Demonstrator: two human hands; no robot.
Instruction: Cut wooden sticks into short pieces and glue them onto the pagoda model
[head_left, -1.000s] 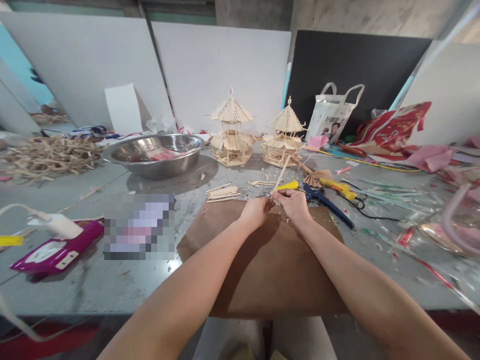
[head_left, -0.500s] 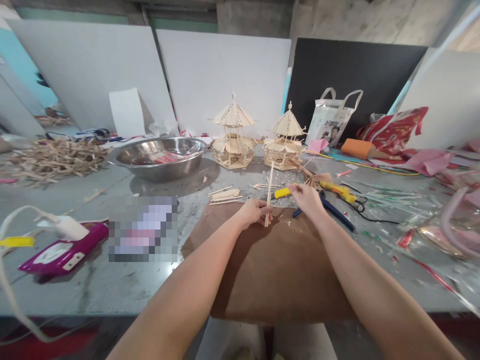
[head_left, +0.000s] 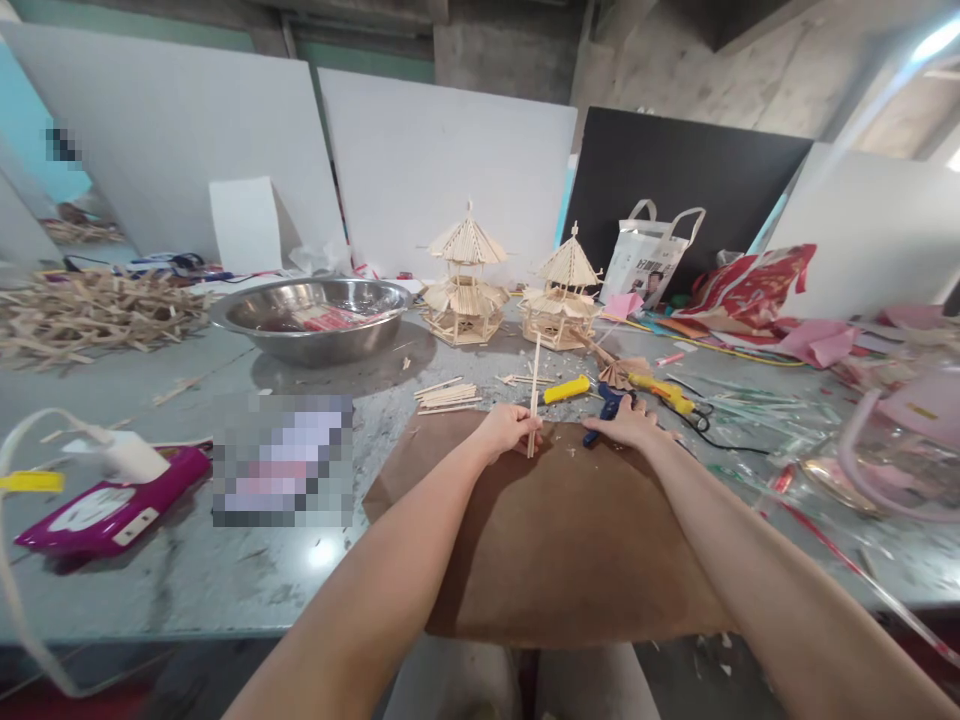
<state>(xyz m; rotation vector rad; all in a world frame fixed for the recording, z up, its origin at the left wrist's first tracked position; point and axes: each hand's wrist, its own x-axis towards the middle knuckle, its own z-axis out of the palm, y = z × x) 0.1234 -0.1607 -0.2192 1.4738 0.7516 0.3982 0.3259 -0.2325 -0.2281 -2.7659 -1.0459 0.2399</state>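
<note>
My left hand is closed on a long thin wooden stick, which stands almost upright over the far edge of a brown paper sheet. My right hand lies on the blue handle of a tool at the sheet's far right corner, fingers curled over it. A yellow-handled tool lies just beyond my hands. A small bundle of short sticks rests on the grey table to the left of them.
Two stick-built pagoda models stand at the back, a steel bowl to their left. A heap of wood strips lies far left. A pink pack with a white cable sits near left. Bags, wrappers and clear plastic crowd the right.
My right hand let go of the stick and moved right and down onto the blue tool handle. My left hand now holds the stick alone, turned upright.
</note>
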